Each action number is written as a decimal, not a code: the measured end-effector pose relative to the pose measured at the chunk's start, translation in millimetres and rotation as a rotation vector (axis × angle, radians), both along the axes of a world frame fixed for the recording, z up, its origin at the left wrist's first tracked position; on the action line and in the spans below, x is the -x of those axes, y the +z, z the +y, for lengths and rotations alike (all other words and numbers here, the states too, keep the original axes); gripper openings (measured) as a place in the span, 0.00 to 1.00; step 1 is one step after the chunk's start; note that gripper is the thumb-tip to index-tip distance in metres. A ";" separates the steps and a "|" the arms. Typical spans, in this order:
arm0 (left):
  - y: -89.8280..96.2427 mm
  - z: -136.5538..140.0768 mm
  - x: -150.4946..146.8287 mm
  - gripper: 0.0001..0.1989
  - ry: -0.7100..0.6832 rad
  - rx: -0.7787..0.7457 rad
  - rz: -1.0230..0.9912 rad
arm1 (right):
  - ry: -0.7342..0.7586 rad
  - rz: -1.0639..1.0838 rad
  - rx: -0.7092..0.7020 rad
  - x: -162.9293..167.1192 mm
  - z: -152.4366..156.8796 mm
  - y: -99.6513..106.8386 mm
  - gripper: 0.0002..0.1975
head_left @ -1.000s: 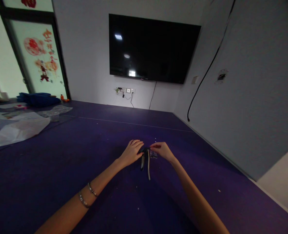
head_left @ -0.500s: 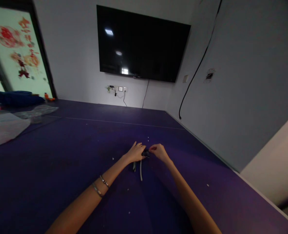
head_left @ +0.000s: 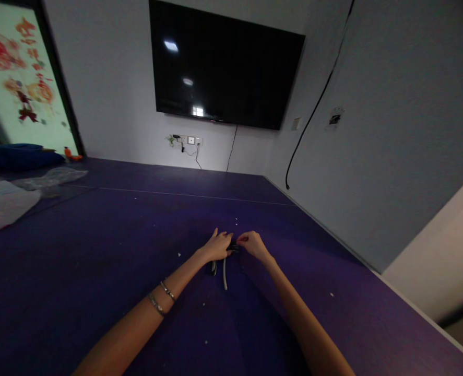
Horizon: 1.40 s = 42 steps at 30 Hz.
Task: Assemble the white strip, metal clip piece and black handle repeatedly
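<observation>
Near the middle of the purple surface, my left hand lies over a small black bundle, with its thumb and fingers closed around the bundle's left side. The bundle looks like folded cable, but most of it is hidden under the hand. A grey cord comes out below my palm and lies on the surface. Beside it a shorter dark and grey piece sticks out. My right hand is closed in a pinch at the bundle's right end; what its fingertips grip is too small to make out.
The purple surface carries several tiny white scraps. At the far left lie a white and clear plastic sheet, a blue cloth and a small orange object. A black cable hangs along the right wall; a television hangs ahead.
The view has shifted slightly, moving the scene a little left and up. My right fingertips are slightly closer to my left hand at the black bundle. My left hand keeps its hold.
</observation>
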<state>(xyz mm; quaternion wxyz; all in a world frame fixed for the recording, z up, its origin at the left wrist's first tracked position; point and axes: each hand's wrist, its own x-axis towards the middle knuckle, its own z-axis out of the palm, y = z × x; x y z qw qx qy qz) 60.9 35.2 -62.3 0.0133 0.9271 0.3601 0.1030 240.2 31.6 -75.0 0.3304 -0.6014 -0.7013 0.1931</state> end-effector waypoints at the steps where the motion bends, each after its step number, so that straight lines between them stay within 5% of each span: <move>1: -0.4 -0.1 -0.1 0.27 -0.002 0.000 -0.009 | -0.004 0.004 0.004 0.2 0.1 -0.4 0.08; 33: -3.9 -1.5 -1.8 0.26 -0.009 -0.010 -0.078 | 0.021 -0.049 -0.063 -1.8 -3.6 1.0 0.09; 38: 3.9 -2.9 -1.6 0.29 -0.003 -0.032 -0.094 | -0.119 -0.224 -0.114 -8.6 -5.7 -3.0 0.12; 42: 27.2 -5.0 2.5 0.20 0.062 -0.125 -0.208 | -0.191 -0.442 -0.141 -10.2 -12.8 -12.1 0.17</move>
